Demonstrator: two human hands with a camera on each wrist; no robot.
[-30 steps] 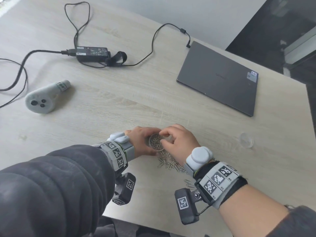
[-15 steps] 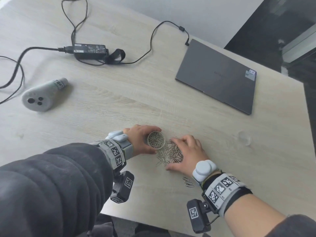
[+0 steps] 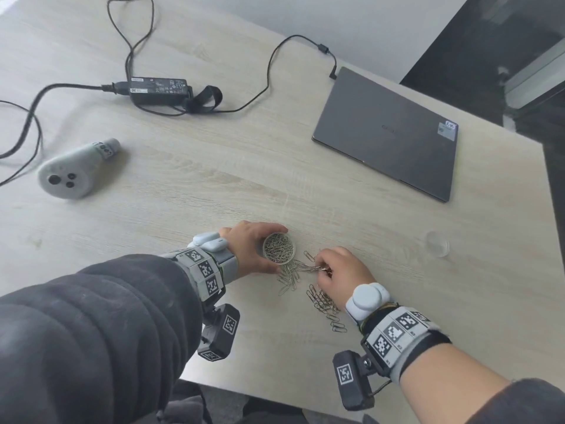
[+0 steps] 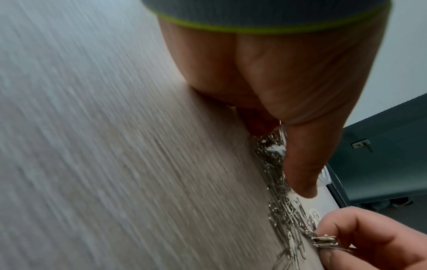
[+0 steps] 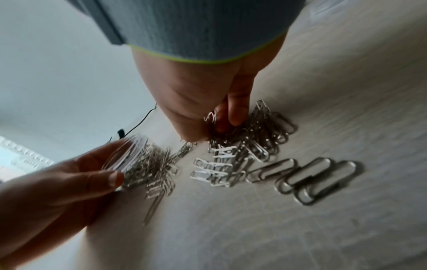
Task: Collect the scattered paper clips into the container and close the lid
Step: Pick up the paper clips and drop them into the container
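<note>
container: we see a small round clear container point(image 3: 278, 249) on the surface point(image 3: 214, 191), near edge, centre; open top, already well filled with clips.
left grip: left hand point(image 3: 252, 250) curled round the container wall, thumb on the near side; holding it slightly tipped toward the pile, judging by the right wrist view.
right grip: right hand point(image 3: 342, 270) fingertips pinched together on a small bunch of paper clips point(image 3: 315, 267), just right of the container.
loose clips: one pile point(image 3: 289, 278) touching the container's near-right side, another cluster point(image 3: 324, 302) nearer us under the right wrist, a few singles trailing toward the near edge.
lid: clear lid point(image 3: 437, 246) lies well apart, to the right; not on yet.
risk 1: clips interlock, so we expect the pinched bunch to drag a chain and shed some over the rim.
risk 2: container looks near full; a tipped, overfilled cup could spill back out, and the lid may not seat.
risk 3: near singles are close to the edge; a sweep could knock them off.
views: head view alone shows the lid and both piles; right wrist shows the pinch and the tip; left wrist is blurred, shows only the thumb beside clips.
other: laptop point(image 3: 388, 133) far right, power adapter point(image 3: 159, 87) and controller point(image 3: 70, 174) far left.
</note>
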